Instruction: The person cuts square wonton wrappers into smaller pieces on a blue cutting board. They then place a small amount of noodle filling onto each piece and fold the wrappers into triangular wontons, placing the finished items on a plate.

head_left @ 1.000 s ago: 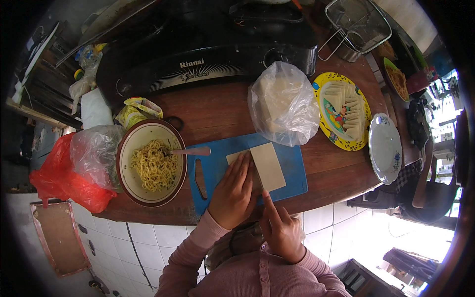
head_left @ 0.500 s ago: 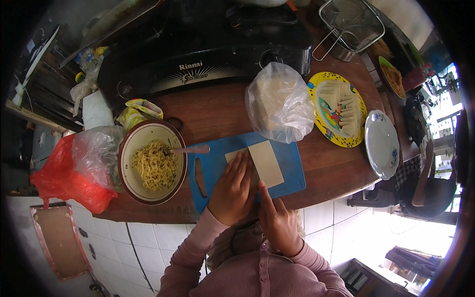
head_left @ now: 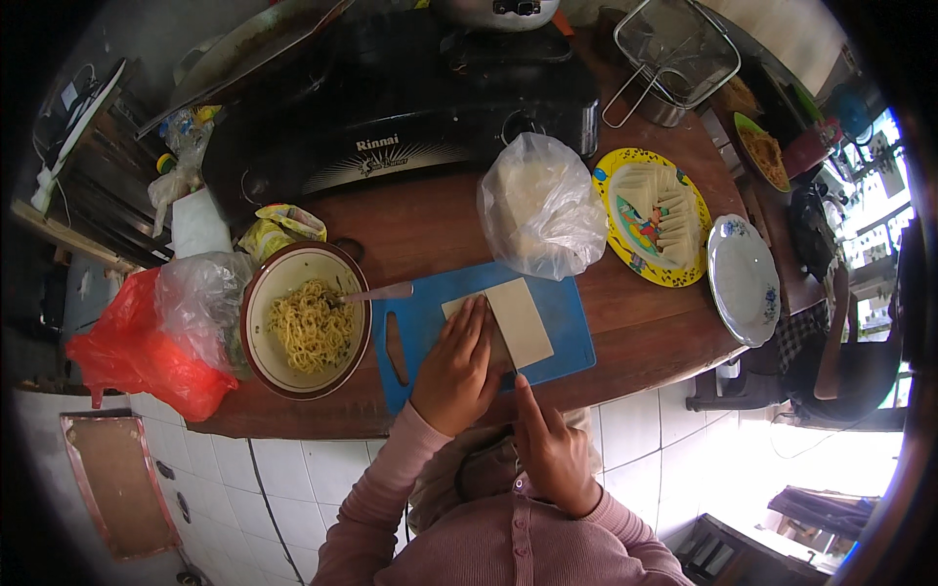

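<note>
A pale, flat dough sheet lies on the blue cutting board. My left hand rests flat on its left part, fingers stretched forward and close to the blade. My right hand is closed around the dark handle of a knife, index finger extended along it. The thin blade lies along the middle of the sheet, just right of my left fingers; much of it is hard to make out. Whether the sheet is cut right through I cannot tell.
Left of the board stands a bowl of noodles with a spoon, beside a red plastic bag. Behind are a clear bag and a black stove. A yellow plate of folded pale pieces and a white plate stand right.
My right hand and the knife have drawn back slightly toward me. My left hand stays flat on the sheet. The whole view has shifted a little.
</note>
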Motion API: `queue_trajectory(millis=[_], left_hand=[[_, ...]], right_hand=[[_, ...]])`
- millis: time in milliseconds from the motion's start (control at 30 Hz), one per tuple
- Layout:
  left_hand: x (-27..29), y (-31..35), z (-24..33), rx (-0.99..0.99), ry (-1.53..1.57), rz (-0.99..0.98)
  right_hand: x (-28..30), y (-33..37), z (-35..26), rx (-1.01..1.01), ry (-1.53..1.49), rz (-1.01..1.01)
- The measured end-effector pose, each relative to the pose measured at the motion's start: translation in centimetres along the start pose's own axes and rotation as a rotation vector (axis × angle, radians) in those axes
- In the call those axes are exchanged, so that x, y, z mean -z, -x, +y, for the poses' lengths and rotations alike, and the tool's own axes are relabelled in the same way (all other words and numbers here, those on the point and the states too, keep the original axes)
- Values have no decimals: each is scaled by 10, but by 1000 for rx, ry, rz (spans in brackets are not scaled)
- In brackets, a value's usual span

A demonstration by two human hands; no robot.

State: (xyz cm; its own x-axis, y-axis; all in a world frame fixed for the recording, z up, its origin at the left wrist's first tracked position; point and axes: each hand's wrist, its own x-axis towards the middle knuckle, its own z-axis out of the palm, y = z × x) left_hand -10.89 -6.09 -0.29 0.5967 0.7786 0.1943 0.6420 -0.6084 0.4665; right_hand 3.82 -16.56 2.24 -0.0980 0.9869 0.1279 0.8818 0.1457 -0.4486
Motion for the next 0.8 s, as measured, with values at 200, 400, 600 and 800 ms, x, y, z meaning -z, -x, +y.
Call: queue_trajectory(millis=[200, 400, 600, 800], left_hand=[[-2, 1, 0, 8, 27, 3], [-2, 2, -2, 10, 35, -9], [-1, 2, -5, -40, -24, -14], [-2, 2, -5, -35, -3, 6]], right_hand=[[-1, 1, 3, 2, -11, -45], [-12, -14, 7, 67, -29, 11], [-13, -27, 6, 9, 29, -25], [-11, -12, 6, 67, 45, 26]])
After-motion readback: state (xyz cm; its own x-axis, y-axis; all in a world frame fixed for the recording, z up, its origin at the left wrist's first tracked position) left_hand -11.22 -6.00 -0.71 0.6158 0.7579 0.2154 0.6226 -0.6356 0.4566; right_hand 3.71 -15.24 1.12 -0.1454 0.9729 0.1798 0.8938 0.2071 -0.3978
